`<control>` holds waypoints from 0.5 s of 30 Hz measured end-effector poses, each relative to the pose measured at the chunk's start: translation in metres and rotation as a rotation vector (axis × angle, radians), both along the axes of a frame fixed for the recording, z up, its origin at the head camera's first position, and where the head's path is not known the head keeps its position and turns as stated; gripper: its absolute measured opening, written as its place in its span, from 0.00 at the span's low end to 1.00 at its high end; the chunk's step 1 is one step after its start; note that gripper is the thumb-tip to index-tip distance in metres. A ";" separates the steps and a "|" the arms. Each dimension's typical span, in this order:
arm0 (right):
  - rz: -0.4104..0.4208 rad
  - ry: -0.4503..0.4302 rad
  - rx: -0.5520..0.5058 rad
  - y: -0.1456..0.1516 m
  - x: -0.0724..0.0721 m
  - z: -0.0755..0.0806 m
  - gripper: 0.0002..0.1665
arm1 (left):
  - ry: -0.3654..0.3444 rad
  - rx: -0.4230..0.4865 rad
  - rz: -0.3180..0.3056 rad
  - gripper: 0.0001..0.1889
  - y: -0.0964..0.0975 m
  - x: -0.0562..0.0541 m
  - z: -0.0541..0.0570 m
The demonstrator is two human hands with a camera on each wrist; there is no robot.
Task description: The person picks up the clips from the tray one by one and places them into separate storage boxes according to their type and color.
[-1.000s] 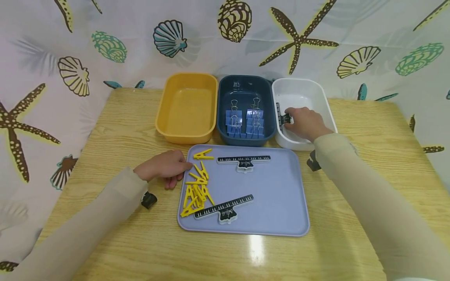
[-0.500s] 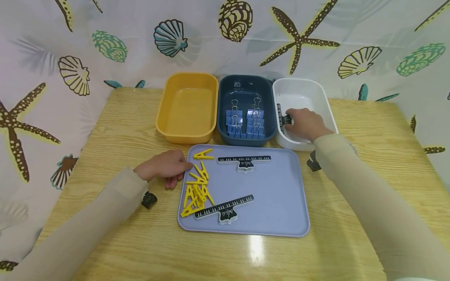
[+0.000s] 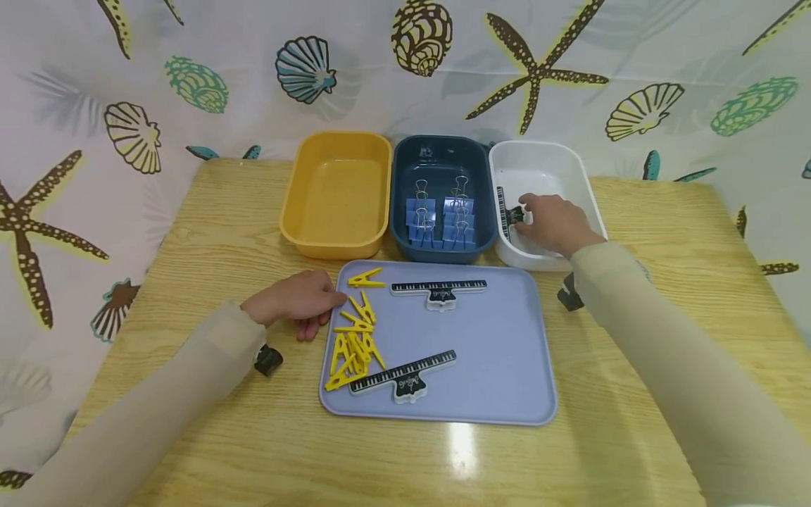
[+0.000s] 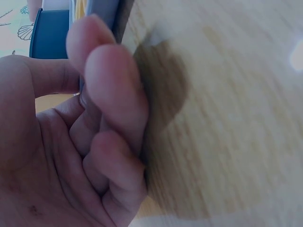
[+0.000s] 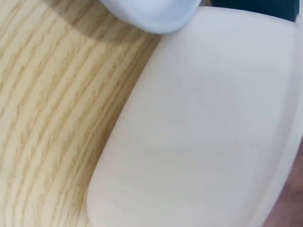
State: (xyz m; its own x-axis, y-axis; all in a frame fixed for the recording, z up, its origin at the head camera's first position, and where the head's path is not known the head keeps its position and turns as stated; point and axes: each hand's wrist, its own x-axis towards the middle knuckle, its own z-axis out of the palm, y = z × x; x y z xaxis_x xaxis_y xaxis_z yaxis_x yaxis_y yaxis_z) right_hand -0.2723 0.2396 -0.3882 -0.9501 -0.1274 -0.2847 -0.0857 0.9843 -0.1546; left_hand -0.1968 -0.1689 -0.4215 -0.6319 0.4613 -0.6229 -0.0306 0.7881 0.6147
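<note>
My right hand reaches into the white bin. Its thumb and index finger stand apart beside the black grip of a piano-patterned sheet-music clip, which lies along the bin's left wall. My left hand rests at the left rim of the lilac tray, one finger touching the rim; other fingers curl loosely over the table in the left wrist view. On the tray lie several yellow clothespins and two more sheet-music clips, one upper and one lower.
A yellow bin and a dark blue bin stand left of the white one. Several blue binder clips lie in the dark blue bin. Behind the wooden table hangs a shell-patterned cloth.
My right hand has drawn slightly to the right, its fingers coming away from the clip in the white bin. The left hand and the tray's contents stay put.
</note>
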 end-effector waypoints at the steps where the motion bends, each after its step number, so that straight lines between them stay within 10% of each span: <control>1: -0.003 -0.001 0.000 0.000 0.000 0.000 0.34 | -0.001 0.002 0.001 0.25 0.000 0.000 0.001; 15: -0.002 0.020 -0.020 0.003 0.011 0.007 0.32 | 0.001 0.013 -0.010 0.25 0.000 -0.001 0.001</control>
